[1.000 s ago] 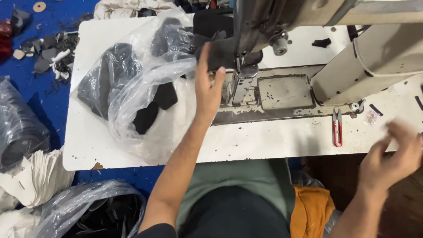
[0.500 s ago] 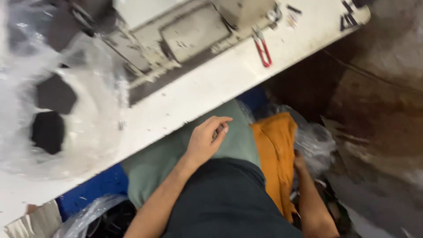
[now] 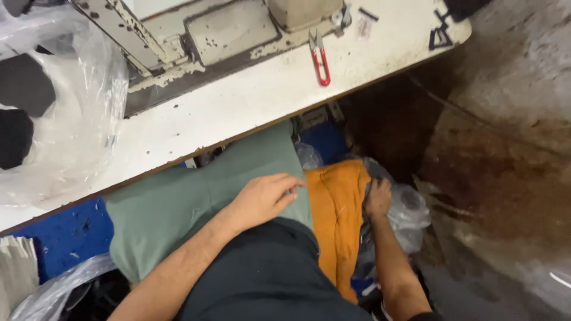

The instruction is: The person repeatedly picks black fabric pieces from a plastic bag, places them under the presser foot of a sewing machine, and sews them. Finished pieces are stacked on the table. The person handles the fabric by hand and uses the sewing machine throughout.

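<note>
1. Since the frame half a second earlier, the view has been swung slightly so that the white table now crosses the upper part of the head view; the left hand is found in much the same place on the lap, while the right hand, then barely seen, is now shown lower beside the orange cloth.

2. Head view, left hand: it is laid palm down on the green-trousered lap, just below the table's front edge. The fingers are held loosely spread and slightly curled; nothing is gripped, only the green fabric is touched.

3. Head view, right hand: it is lowered well below the table edge, to the right of the orange cloth. The fingers are bent around the rumpled edge of a clear plastic bag, which appears to be pinched; how firmly cannot be told.

4. On the table, red thread snips are lying near the far right end, beside the base of the sewing machine. At the table's left end, a clear bag of dark cut pieces is resting.
</note>
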